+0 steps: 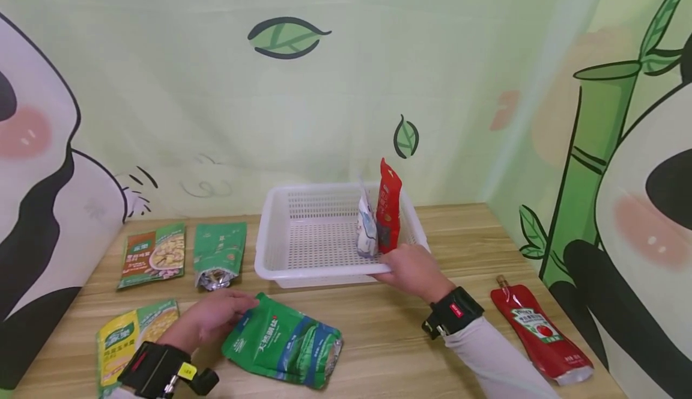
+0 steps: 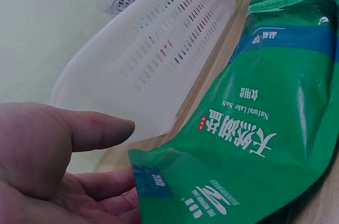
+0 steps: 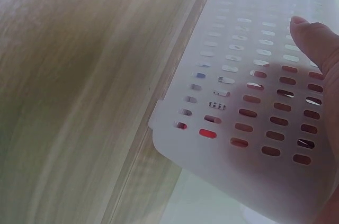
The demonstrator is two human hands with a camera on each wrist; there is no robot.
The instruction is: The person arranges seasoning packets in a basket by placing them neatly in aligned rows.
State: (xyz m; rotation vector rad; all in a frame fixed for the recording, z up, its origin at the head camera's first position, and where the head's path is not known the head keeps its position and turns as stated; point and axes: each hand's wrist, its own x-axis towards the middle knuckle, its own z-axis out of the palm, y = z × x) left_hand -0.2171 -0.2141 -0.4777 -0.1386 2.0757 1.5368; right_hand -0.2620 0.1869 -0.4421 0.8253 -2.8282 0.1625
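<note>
A green pouch of lake salt [image 1: 283,342] lies at an angle in front of the white plastic basket [image 1: 319,276]. At the pouch's upper left corner is my left hand [image 1: 216,315]; in the left wrist view its fingers go behind that corner [image 2: 151,181], while the thumb [image 2: 103,131] stays apart from the pouch. My right hand [image 1: 413,270] grips the basket's front right rim, with the thumb [image 3: 312,38] on the outer wall. Inside the basket, at its right end, a red packet [image 1: 388,210] and a white packet [image 1: 366,228] stand upright side by side.
Left of the basket lie a brown-and-green soup packet [image 1: 153,255] and a green pouch with a silver end [image 1: 218,252]. A yellow-and-green packet [image 1: 116,342] is partly under my left forearm. At far right lies a red ketchup pouch [image 1: 543,330]. A printed cloth [image 1: 346,86] hangs behind.
</note>
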